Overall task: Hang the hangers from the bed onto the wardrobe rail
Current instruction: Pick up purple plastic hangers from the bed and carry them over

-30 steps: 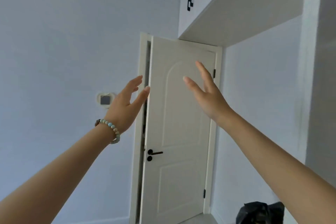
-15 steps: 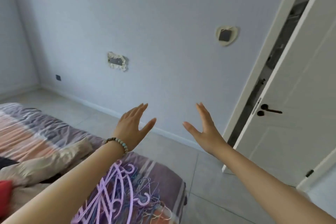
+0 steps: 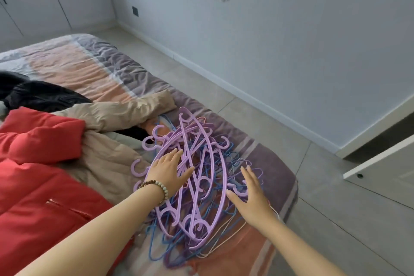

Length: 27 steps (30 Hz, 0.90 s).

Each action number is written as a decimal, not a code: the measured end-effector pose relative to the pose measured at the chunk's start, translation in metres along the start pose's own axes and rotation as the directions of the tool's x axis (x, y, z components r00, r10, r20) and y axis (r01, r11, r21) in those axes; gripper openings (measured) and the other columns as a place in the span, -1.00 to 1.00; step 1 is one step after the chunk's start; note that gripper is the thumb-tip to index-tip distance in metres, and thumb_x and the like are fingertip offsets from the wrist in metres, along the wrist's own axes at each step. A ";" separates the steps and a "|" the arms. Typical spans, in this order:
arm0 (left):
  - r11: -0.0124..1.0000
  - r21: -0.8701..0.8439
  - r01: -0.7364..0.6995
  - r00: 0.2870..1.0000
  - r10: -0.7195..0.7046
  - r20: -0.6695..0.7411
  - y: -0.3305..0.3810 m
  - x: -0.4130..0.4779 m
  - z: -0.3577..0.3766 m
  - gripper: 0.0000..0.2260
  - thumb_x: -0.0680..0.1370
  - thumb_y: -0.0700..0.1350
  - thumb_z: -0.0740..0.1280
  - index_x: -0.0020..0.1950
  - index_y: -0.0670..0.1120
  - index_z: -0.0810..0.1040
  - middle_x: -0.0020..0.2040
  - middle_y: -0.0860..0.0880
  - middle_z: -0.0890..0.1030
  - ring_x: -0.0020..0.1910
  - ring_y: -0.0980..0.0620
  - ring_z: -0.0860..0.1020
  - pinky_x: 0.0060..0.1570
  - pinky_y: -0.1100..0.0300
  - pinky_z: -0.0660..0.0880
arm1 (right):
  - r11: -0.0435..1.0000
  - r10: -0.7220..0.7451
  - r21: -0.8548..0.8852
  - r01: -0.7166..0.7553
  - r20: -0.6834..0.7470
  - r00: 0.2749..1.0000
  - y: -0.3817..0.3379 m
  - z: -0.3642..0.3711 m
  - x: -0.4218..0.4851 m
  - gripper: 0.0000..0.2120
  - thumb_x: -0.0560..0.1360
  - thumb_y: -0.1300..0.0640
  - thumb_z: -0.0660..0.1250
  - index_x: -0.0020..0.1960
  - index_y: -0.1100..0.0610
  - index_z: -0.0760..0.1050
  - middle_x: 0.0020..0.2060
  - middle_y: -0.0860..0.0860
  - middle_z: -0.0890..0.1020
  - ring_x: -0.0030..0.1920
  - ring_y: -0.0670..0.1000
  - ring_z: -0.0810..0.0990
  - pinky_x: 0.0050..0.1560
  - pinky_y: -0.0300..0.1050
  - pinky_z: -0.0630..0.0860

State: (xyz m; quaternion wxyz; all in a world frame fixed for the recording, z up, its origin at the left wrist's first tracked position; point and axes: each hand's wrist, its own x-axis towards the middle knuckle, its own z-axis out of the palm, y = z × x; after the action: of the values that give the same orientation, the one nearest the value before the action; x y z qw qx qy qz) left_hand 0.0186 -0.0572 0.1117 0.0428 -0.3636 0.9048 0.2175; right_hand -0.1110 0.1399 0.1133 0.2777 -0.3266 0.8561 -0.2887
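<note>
Lowering from mid-air earlier: left hand [image 3: 167,169] now over hangers [image 3: 197,188], right hand [image 3: 251,195] at pile right edge, both released, fingers straight, near bed [image 3: 94,69] corner.

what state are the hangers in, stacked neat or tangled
Tangled: the hangers lie criss-crossed in a loose heap on the bed, hooks pointing different ways.

Above hangers [image 3: 195,197]: open; left hand [image 3: 167,169] and right hand [image 3: 252,195] spread flat, with a gap between them.
Left side: red jacket [image 3: 33,175] and beige coat [image 3: 107,163] heaped against the pile; tight.
Far side: coat sleeve just beyond the hooks.
Right side: strip of bare bed [image 3: 273,163], then open floor [image 3: 324,197].
Pile: tangled, hooks interlocked, thin wire hangers under purple ones.
Wall [image 3: 291,51], door [image 3: 385,177]: well apart from the bed.
</note>
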 end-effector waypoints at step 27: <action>0.927 -0.261 0.270 0.960 -0.238 0.149 -0.031 0.068 0.154 -0.69 0.56 0.19 0.12 0.00 0.05 0.56 0.54 0.01 0.08 0.52 -0.05 -0.12 0.48 -0.03 -0.15 | 0.687 0.407 0.583 -0.433 0.185 0.895 0.059 0.151 0.122 -0.60 0.49 0.22 0.36 0.32 0.22 0.45 0.19 0.08 0.57 0.12 0.02 0.49 0.09 -0.15 0.36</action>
State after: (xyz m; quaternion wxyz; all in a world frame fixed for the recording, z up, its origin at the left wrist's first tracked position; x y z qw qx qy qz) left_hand -0.0223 -0.0554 -0.0548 0.0708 -0.4672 0.8064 0.3556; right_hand -0.1114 0.0415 -0.0641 0.4437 -0.0203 0.7620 -0.4712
